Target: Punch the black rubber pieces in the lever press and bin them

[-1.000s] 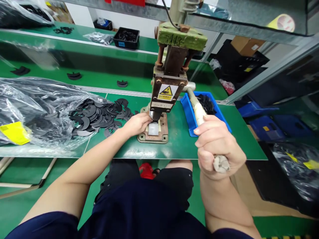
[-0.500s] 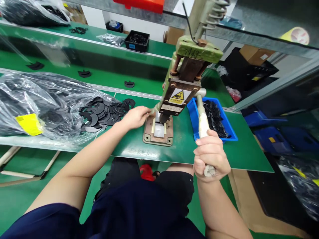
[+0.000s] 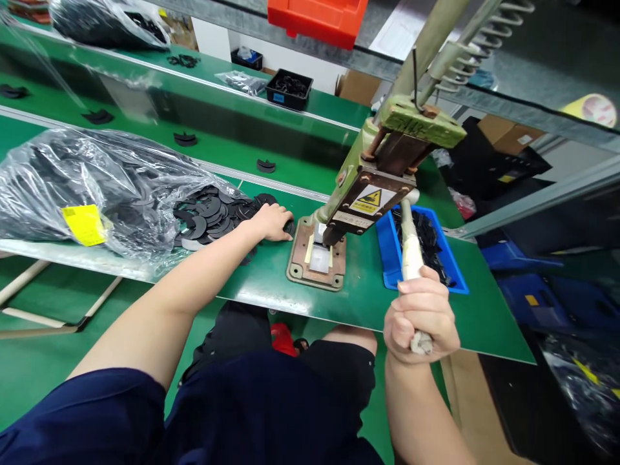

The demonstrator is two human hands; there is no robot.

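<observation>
While your right hand (image 3: 422,316) grips the lever handle (image 3: 411,255) at four o'clock from the press base (image 3: 317,278), its fingers are curled together and clamped around the pale shaft. Your left hand (image 3: 274,223) lies at ten o'clock from that base, palm down at the near-right edge of the loose black curved pieces (image 3: 213,216); a dark piece shows by its fingertips, but I cannot tell whether your fingers are closed on it. The heap spills from the clear plastic bag (image 3: 140,152), between nine and ten o'clock. The green press (image 3: 368,201) leans over its base, its ram just above the metal block (image 3: 320,259). At three o'clock you have the blue bin (image 3: 389,252) of black parts, partly behind the lever. At eleven, one curved piece (image 3: 266,166) lies alone on the green strip (image 3: 223,155).
</observation>
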